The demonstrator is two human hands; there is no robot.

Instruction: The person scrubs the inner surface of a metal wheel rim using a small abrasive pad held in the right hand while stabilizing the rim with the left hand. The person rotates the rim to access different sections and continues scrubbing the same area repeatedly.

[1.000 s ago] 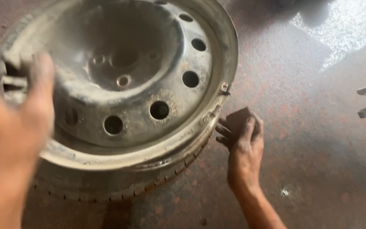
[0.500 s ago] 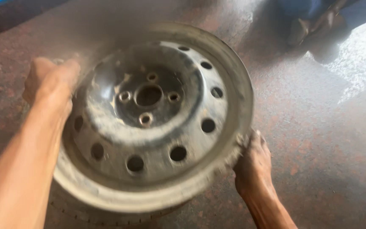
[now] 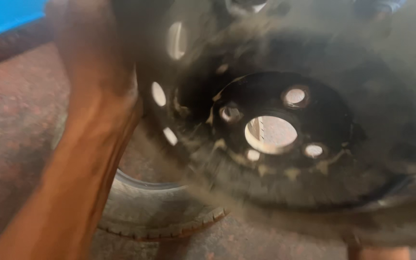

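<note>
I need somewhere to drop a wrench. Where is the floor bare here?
Bare floor lies left of the left forearm, up to the blue edge. A thin strip runs below the tyre. The blurred steel rim fills the middle and right, crowding everything there.

Left forearm (image 3: 80, 168) runs up from the bottom-left corner; left hand (image 3: 99, 43) sits blurred at the top, grip unclear. Right arm: only a wrist sliver (image 3: 379, 253) at the bottom edge.
</note>
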